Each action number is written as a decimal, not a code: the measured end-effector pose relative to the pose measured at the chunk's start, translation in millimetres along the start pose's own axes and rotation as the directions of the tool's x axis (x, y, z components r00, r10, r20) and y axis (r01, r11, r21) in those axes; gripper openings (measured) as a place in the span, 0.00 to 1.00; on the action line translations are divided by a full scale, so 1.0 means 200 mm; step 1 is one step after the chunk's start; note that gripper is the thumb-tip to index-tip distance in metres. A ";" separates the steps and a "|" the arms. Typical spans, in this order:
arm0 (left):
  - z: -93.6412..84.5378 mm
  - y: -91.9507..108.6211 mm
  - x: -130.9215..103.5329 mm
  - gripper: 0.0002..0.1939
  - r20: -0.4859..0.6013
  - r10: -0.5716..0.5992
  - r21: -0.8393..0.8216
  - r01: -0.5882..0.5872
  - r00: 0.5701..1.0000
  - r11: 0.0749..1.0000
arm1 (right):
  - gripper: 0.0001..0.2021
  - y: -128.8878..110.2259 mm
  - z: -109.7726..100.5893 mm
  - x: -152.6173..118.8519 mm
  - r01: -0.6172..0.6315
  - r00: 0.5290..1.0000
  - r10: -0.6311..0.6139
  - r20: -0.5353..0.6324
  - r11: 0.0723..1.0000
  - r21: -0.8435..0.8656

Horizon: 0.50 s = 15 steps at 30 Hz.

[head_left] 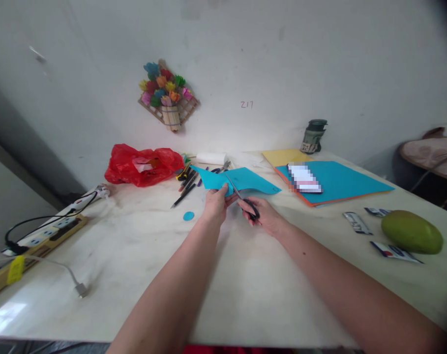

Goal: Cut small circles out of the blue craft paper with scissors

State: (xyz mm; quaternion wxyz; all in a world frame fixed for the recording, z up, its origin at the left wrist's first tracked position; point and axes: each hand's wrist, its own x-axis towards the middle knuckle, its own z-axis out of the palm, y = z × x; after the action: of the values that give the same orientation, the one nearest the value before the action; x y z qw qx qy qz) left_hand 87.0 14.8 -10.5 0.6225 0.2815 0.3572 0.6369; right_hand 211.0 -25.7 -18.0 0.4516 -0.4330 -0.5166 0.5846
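At the frame's centre, the left hand pinches the blue paper by its lower edge. Just right, the right hand grips the scissors, which slant toward upper left, blades at the paper beside the left thumb.

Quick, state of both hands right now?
Left hand: closed, holding the blue paper.
Right hand: closed around the handles of the scissors.

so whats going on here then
A person's left hand holds a blue sheet, while the right hand grips scissors with their blades at the sheet. A small blue disc lies on the table, left of the hands. Off to the right, a phone rests on coloured paper.
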 end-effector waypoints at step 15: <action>-0.01 0.01 0.00 0.06 0.013 0.022 0.046 -0.023 1.000 0.999 | 0.14 0.01 0.01 0.01 -0.011 1.000 0.011 -0.004 1.000 0.016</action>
State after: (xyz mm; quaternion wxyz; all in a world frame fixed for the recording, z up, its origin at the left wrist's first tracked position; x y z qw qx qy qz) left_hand 84.2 14.5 -9.5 0.6109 0.3039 0.3647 0.6336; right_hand 209.5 -24.4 -19.8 0.4529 -0.4335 -0.5087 0.5901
